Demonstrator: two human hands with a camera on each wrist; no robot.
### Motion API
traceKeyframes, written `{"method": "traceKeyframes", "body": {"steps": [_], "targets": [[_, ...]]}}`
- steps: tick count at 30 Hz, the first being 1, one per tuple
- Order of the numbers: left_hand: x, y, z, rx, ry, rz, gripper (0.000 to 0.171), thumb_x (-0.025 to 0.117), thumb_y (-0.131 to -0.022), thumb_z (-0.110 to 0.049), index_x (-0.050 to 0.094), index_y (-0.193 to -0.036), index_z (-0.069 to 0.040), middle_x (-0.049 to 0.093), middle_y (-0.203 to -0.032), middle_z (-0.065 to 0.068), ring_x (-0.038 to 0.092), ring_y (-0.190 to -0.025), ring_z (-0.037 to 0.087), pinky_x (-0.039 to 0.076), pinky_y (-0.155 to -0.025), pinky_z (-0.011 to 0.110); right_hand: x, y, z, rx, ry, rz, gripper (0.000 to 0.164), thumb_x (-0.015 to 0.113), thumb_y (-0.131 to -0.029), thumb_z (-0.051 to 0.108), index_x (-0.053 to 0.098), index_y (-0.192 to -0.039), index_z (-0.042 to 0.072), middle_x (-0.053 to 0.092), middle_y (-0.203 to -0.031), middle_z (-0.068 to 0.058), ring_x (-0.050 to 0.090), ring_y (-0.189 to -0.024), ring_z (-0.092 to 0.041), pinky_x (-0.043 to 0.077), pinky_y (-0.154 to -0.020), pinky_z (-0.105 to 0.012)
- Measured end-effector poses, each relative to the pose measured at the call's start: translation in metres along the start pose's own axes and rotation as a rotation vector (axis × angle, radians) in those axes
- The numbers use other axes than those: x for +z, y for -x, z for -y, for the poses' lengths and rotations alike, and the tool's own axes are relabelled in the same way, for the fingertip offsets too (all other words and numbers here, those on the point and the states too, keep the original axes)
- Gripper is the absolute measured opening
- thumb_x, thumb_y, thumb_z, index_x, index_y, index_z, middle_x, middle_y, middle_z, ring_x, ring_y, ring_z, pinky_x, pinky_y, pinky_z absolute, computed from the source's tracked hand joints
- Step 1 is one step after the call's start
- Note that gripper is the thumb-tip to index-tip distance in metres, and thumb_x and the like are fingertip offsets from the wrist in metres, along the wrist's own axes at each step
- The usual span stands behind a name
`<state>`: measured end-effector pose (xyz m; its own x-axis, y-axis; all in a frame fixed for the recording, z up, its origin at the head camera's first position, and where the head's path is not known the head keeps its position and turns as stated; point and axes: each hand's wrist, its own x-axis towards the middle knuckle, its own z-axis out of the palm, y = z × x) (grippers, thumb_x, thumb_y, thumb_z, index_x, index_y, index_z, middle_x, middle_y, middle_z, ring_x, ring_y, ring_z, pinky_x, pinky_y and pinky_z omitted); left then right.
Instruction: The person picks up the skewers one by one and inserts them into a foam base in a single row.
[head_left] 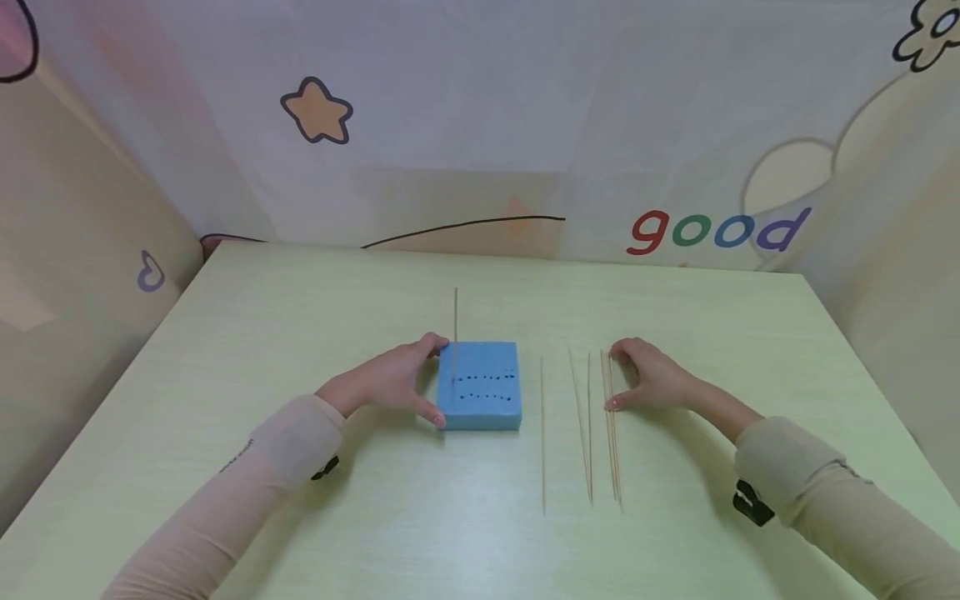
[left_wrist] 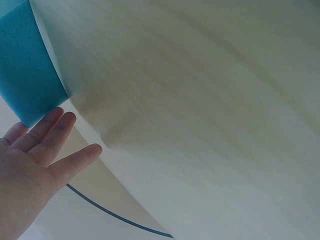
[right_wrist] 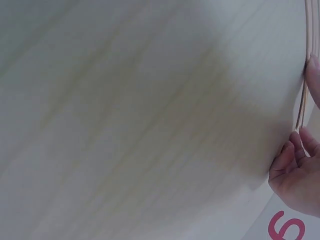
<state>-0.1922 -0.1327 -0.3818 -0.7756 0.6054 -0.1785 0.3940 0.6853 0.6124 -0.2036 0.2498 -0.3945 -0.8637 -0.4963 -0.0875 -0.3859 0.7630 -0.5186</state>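
My left hand [head_left: 393, 375] is at the left side of a blue foam block [head_left: 480, 408], thumb at its near corner and fingertips at its far corner. In the left wrist view the extended fingers [left_wrist: 52, 132] meet the block's end. One thin wooden skewer [head_left: 455, 321] stands upright in the block, near its left edge. Two rows of small dark holes mark the block's top. My right hand [head_left: 652, 377] is over a group of skewers [head_left: 613, 450] lying on the table, its thumb and fingertips touching them at separate places. The right wrist view shows curved fingers near the skewers' ends.
Between the block and the right hand lie a single skewer [head_left: 543, 442] and a pair of skewers [head_left: 589, 442], all pointing away from me. The pale table [head_left: 315, 517] backs onto a printed cloth [head_left: 465, 108] with the word "good" on it.
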Motion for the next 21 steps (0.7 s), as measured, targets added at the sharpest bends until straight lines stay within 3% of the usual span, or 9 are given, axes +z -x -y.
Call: {"method": "traceKeyframes", "body": {"steps": [5, 11, 16, 21], "targets": [[0.001, 0.0, 0.0, -0.002, -0.005, -0.004, 0.109, 0.081, -0.057, -0.05, 0.024, -0.138, -0.003, 0.037, -0.139, 0.013, 0.035, -0.127, 0.026, 0.03, -0.103, 0.04, -0.001, 0.0, -0.007, 0.061, -0.094, 0.029, 0.072, 0.082, -0.065, 0.029, 0.039, -0.112, -0.005, 0.044, -0.098, -0.013, 0.041, -0.091, -0.026, 0.037, -0.082, -0.039], [-0.001, -0.001, 0.0, -0.004, -0.003, -0.002, 0.11, 0.081, -0.057, -0.05, 0.023, -0.139, -0.003, 0.035, -0.14, 0.014, 0.034, -0.128, 0.027, 0.029, -0.103, 0.041, -0.011, 0.002, -0.012, 0.149, -0.299, 0.052, 0.071, 0.077, -0.073, 0.017, 0.027, -0.119, -0.004, 0.051, -0.082, -0.007, 0.045, -0.076, -0.02, 0.038, -0.066, -0.024], [-0.001, -0.001, 0.001, -0.001, -0.005, -0.004, 0.11, 0.081, -0.058, -0.05, 0.022, -0.139, -0.003, 0.035, -0.14, 0.014, 0.033, -0.128, 0.027, 0.029, -0.103, 0.04, -0.015, 0.004, -0.011, 0.237, -0.438, 0.049, 0.069, 0.069, -0.08, 0.011, 0.023, -0.127, -0.008, 0.063, -0.077, -0.005, 0.055, -0.069, -0.015, 0.044, -0.063, -0.023], [0.001, -0.001, 0.002, -0.005, 0.019, 0.004, 0.109, 0.081, -0.058, -0.047, 0.023, -0.138, -0.003, 0.035, -0.14, 0.014, 0.033, -0.128, 0.027, 0.028, -0.104, 0.041, -0.014, 0.006, -0.012, 0.256, -0.491, 0.012, 0.066, 0.068, -0.081, 0.01, 0.025, -0.127, -0.009, 0.066, -0.08, -0.007, 0.059, -0.069, -0.012, 0.045, -0.062, -0.024]]}}
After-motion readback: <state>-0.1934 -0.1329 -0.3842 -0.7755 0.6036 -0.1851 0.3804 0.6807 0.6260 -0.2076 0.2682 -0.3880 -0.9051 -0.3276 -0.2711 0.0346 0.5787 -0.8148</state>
